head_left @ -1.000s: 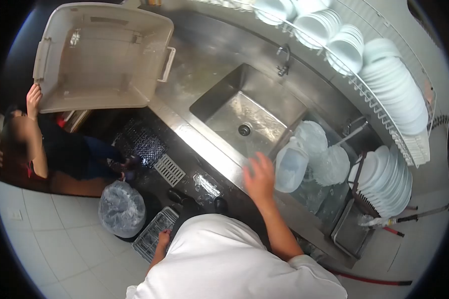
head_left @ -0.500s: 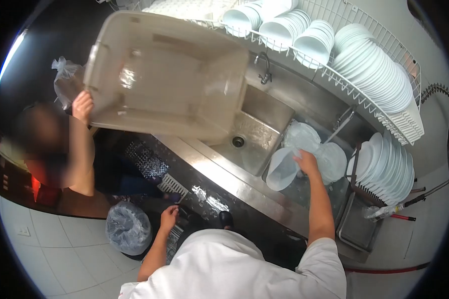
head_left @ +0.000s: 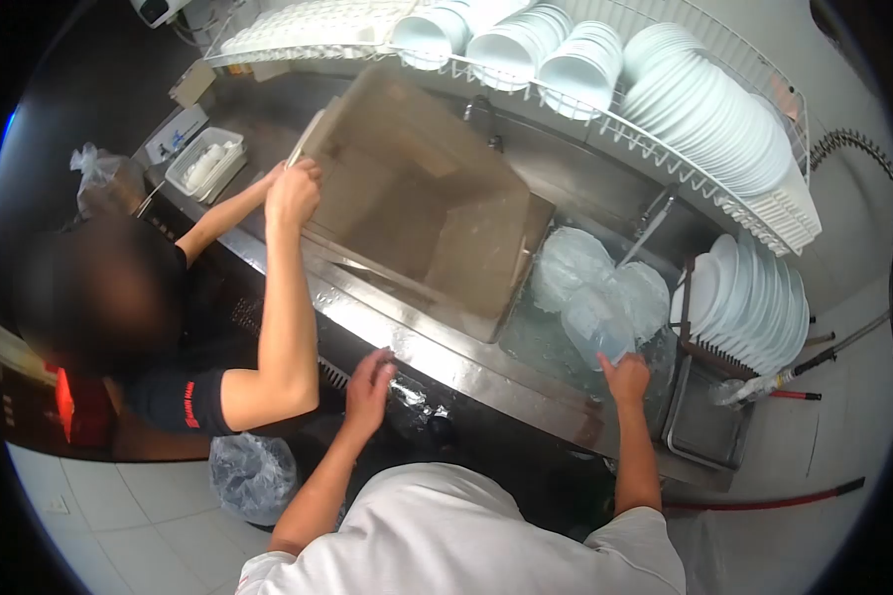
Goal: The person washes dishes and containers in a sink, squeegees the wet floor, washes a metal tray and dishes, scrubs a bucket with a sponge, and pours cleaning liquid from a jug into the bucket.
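Observation:
My right hand [head_left: 625, 379] is closed on the rim of a translucent plastic container [head_left: 597, 322], low over the water in the right sink basin. Beside the container, white round dishes or bowls [head_left: 572, 260] lie in the water under a running tap [head_left: 650, 228]; their exact kind is blurred. My left hand [head_left: 369, 390] is raised in front of the counter edge, fingers loosely bent and apart, with nothing visible in it. A large beige plastic tub [head_left: 417, 228], tilted over the left basin, is held by a co-worker's hands [head_left: 295, 193].
Above the sink, a wire rack [head_left: 709, 159] carries stacked white bowls [head_left: 577, 74] and plates [head_left: 709, 109]. More plates [head_left: 749, 297] stand upright in a rack at right, near a metal tray [head_left: 706, 426]. A lined bin [head_left: 253, 478] stands at lower left.
The co-worker has brought the tub right and down to the left basin. My right hand has drawn the container closer to me and lower. My left hand has risen, its fingers spreading.

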The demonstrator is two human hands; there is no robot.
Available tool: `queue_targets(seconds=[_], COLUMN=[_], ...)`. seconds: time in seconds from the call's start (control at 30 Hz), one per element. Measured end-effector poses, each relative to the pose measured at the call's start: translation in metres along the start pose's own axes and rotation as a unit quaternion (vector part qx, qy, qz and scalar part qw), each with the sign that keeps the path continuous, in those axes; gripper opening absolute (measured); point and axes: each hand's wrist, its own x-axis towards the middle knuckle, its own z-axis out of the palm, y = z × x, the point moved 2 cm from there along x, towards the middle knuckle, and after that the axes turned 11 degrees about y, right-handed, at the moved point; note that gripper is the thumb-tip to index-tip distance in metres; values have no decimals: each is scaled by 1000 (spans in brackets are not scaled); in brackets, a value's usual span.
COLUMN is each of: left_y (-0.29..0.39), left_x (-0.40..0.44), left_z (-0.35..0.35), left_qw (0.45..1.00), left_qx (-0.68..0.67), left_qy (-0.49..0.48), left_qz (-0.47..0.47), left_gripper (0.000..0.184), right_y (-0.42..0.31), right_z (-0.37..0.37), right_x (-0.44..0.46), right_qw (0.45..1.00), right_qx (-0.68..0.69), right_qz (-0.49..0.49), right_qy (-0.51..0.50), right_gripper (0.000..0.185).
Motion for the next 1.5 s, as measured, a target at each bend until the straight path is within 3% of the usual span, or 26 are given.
queue_targets(seconds=[0.1,0.3,0.5,0.53,0.63,0.73,0.87,0.97,1.0,1.13,1.2,1.33,1.5], left_y=[40,28,34,34,26,29,7,-23,-26,16,19,16,6], left_x=[-18,-25,-24,-25,-29,-38,-60,-89,-97,-125,-144,-188,-238], left_z=[20,46,54,56,53,48,54,67,72,87,96,110,116], left_qw=[995,977,965,964,959,953,934,933,938,938,927,905,909], left_qx=[45,52,23,20,37,70,69,22,-19,256,300,357,361], left_qy=[-88,-194,-239,-243,-259,-277,-348,-306,-285,-227,-223,-210,-159], left_qz=[17,70,106,106,110,99,-36,-187,-198,-50,-29,-91,-133], left_gripper=[35,37,38,37,37,35,32,31,30,33,32,31,32], right_y=[-1,-33,-60,-55,-24,-12,-24,-16,-16,-22,-25,-27,-26], right_z=[-5,-4,24,37,70,80,64,86,93,103,90,81,56], right_x=[-10,-21,-11,-9,-11,-5,17,31,38,80,99,131,159], right_qw=[999,987,954,938,806,755,739,745,757,757,797,843,854], right_qx=[-44,-95,3,-1,291,346,430,456,449,498,467,428,424], right_qz=[18,69,253,312,492,548,513,480,468,411,363,288,246], right_qy=[-5,-106,-161,-148,-155,-101,-74,-76,-77,-98,-122,-149,-173], right_gripper=[63,60,58,55,46,41,43,44,47,41,53,61,62])
